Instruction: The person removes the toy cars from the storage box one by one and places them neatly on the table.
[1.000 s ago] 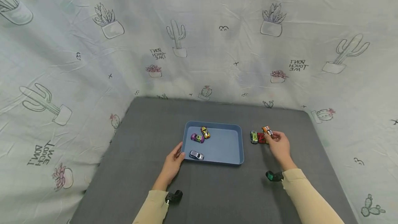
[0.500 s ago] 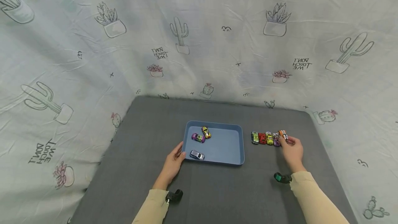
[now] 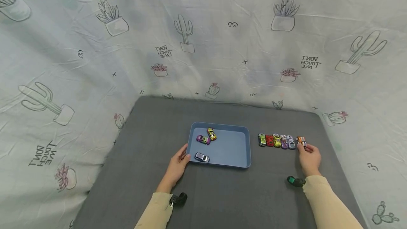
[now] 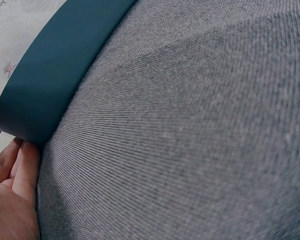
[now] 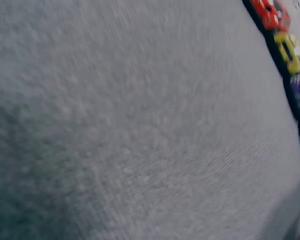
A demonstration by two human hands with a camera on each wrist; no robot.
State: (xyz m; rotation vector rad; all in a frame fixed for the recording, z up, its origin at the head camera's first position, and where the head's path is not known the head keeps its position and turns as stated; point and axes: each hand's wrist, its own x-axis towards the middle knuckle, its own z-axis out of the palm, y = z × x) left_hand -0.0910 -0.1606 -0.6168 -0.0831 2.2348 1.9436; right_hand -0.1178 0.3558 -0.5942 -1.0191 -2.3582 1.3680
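Note:
My left hand (image 3: 176, 167) grips the front left corner of a shallow blue tray (image 3: 229, 147); in the left wrist view its fingers meet the tray's outer wall (image 4: 45, 75). Between the right hand's (image 3: 310, 159) thumb and fingers is an orange and white toy car (image 3: 300, 140), at the right end of a row of toy cars. From left to right, that row has a green car (image 3: 262, 140), a red car (image 3: 269, 140), a yellow car (image 3: 277, 140), a purple car (image 3: 284, 142) and a pale silver car (image 3: 290, 142).
Inside the tray lie a yellow and red car (image 3: 211, 134), a purple and green car (image 3: 203, 139) and a silver car (image 3: 202, 157). Grey cloth (image 3: 229, 197) covers the table. A cactus-print curtain (image 3: 216, 45) rises behind and at the sides.
My right hand has moved rightward along the row with the orange and white car, from above the cars to the row's right end. The left hand stays at the tray.

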